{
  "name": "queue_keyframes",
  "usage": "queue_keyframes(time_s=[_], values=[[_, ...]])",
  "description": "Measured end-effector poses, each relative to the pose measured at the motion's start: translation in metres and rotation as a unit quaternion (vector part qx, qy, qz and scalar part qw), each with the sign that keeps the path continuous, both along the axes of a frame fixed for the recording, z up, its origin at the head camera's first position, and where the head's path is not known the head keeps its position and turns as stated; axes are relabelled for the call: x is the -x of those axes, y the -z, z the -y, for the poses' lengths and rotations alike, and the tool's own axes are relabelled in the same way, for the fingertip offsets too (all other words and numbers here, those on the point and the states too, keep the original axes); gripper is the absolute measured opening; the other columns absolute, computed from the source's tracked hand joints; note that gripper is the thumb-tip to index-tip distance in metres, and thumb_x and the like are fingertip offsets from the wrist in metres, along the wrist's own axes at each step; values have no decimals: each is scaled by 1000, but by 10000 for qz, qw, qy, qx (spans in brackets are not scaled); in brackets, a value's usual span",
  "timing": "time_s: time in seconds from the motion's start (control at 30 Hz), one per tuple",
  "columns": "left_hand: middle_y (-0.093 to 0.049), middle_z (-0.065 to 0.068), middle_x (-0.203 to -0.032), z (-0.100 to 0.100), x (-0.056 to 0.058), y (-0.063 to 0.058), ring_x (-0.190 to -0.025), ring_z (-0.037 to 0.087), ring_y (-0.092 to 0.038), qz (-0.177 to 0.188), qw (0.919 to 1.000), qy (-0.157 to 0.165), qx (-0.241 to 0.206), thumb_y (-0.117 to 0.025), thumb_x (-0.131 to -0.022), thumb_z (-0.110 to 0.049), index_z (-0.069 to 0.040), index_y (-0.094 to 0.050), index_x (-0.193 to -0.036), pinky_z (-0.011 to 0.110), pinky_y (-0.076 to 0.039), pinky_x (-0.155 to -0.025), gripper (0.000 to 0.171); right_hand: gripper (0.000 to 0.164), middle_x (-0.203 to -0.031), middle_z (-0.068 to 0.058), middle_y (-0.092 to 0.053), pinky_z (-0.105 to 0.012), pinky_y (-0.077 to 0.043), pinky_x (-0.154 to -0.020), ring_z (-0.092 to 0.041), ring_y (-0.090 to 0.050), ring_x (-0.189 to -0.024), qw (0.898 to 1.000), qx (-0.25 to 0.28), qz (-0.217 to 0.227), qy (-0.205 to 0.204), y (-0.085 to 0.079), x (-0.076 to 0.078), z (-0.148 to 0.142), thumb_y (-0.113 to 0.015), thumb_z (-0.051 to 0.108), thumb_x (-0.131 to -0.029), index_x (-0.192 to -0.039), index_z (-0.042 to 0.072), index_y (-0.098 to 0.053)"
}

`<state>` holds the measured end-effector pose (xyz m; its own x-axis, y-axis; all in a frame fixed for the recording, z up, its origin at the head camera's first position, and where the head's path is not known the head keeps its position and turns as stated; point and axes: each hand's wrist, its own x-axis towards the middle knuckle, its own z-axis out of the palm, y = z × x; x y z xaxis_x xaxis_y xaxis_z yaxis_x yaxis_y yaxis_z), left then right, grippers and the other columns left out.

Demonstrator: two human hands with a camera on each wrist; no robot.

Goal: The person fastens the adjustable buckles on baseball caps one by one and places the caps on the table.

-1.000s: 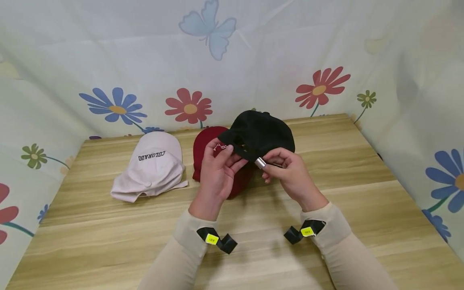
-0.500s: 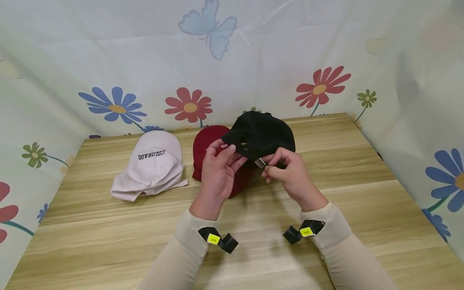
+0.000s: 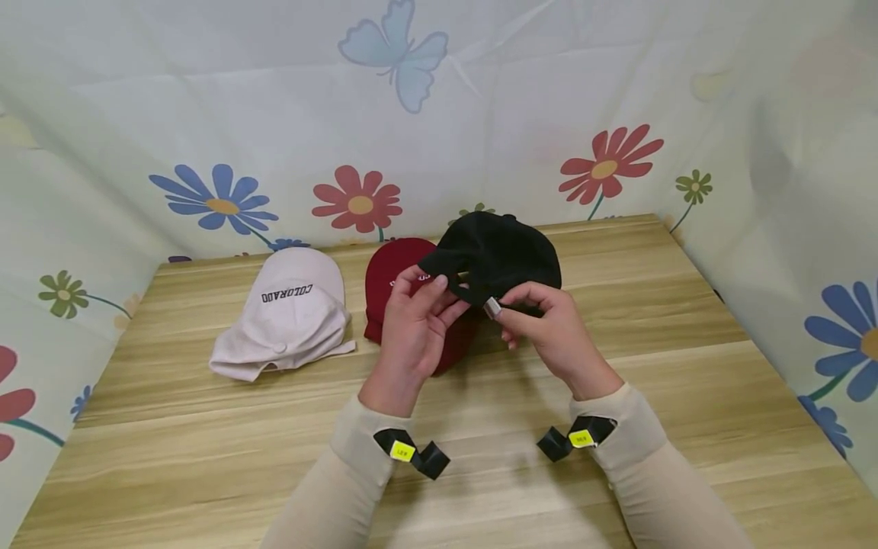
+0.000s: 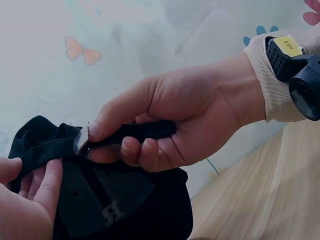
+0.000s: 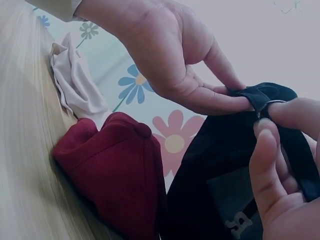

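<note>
Both hands hold a black baseball cap (image 3: 517, 255) up off the table, its back opening turned towards me. The left hand (image 3: 411, 332) pinches the cap's rear edge beside the opening between thumb and fingers. At the right end of that edge sits a silver metal buckle (image 3: 492, 307). The right hand (image 3: 559, 335) pinches this buckle between thumb and index finger, and in the left wrist view the black strap (image 4: 147, 131) runs back into its palm. Pale lettering (image 4: 113, 212) shows inside the cap. The crown's far side is hidden.
Partly behind the left hand, a dark red cap (image 3: 387, 263) lies on the wooden table (image 3: 206, 465). A pale pinkish-white cap (image 3: 295, 305) marked COLORADO lies left of it. A flowered cloth (image 3: 507, 99) surrounds the back and sides.
The black cap has shifted very slightly to the right. The right index finger bent and then straightened again, while the buckle changed its tilt. The left hand keeps its grip; the other caps are still.
</note>
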<state>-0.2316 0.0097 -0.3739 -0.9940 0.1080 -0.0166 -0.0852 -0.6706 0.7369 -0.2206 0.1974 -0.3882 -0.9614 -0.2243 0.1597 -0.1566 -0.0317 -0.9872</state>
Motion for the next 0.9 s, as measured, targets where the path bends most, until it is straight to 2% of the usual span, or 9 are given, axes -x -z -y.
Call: queue_keyframes(time_s=[0.27,0.4,0.7,0.9], values=[[-57,11,-116,-1,-2,2,-93,24,-66,-48,10000,2,11,-59,-87,-12,-16,-46,-110,42,-50,-85,27,7,-85,-5,-62,-29,-54,-56,-18,-58,-61,9976,448,-39,526,0,-3,5,-69,3,-78,-80,3,-63],[-59,10,-112,-3,-2,2,-92,24,-66,-88,10000,-3,11,-59,-87,-11,-16,-47,-108,41,-50,-85,24,8,-84,-6,-62,-31,-55,-57,-18,-60,-61,9959,586,-58,694,-1,-3,5,-66,-2,-78,-78,2,-60],[-63,6,-107,-5,-2,2,-94,21,-66,44,10000,63,13,-58,-88,-13,-12,-51,-112,37,-49,-88,25,12,-90,-12,-62,-38,-56,-55,-22,-62,-55,9981,360,-257,440,-3,-5,3,-56,-8,-80,-80,2,-48],[-63,6,-105,-5,-1,3,-91,20,-66,-54,10000,80,-21,-58,-88,-11,-12,-51,-111,39,-49,-88,24,9,-77,-13,-61,-39,-56,-54,-21,-61,-53,9987,462,-221,48,-3,-4,2,-54,-7,-83,-89,0,-53]])
